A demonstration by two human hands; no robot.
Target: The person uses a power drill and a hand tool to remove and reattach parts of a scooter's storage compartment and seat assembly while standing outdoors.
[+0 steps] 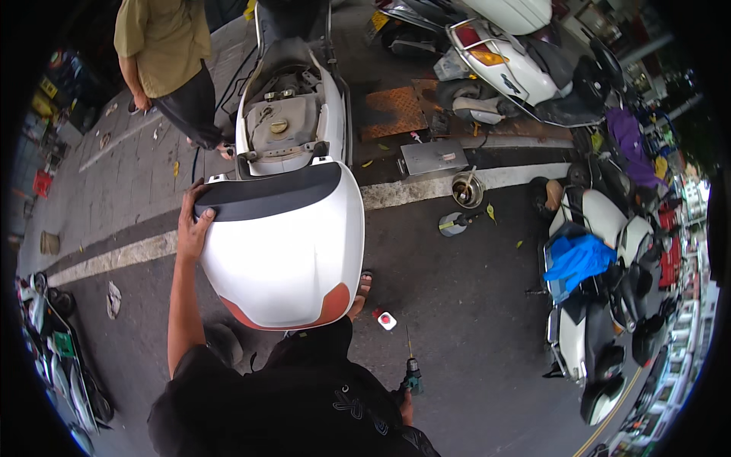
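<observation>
My left hand (pixel 195 225) is closed on the left end of a white scooter top case (pixel 285 251), its thumb on the dark grey strip. The case has orange-red lower corners and hides part of my legs. Beyond it stands a white scooter (pixel 335 91) with its seat off, baring a dusty fuel tank (pixel 282 126) and its cap. The case's far edge overlaps the scooter's tail; I cannot tell whether they touch. Down at my right side, my right hand (pixel 407 411) grips a teal and black cordless drill (pixel 413 375) with a long thin bit. My sleeve partly hides that hand.
A person (pixel 171 68) in a tan shirt stands at the far left. On the ground lie a metal box (pixel 434 157), a metal bowl (pixel 467 190), a grey bottle (pixel 453 224) and a small red-and-white object (pixel 387 321). Parked scooters (pixel 582 274) line the right.
</observation>
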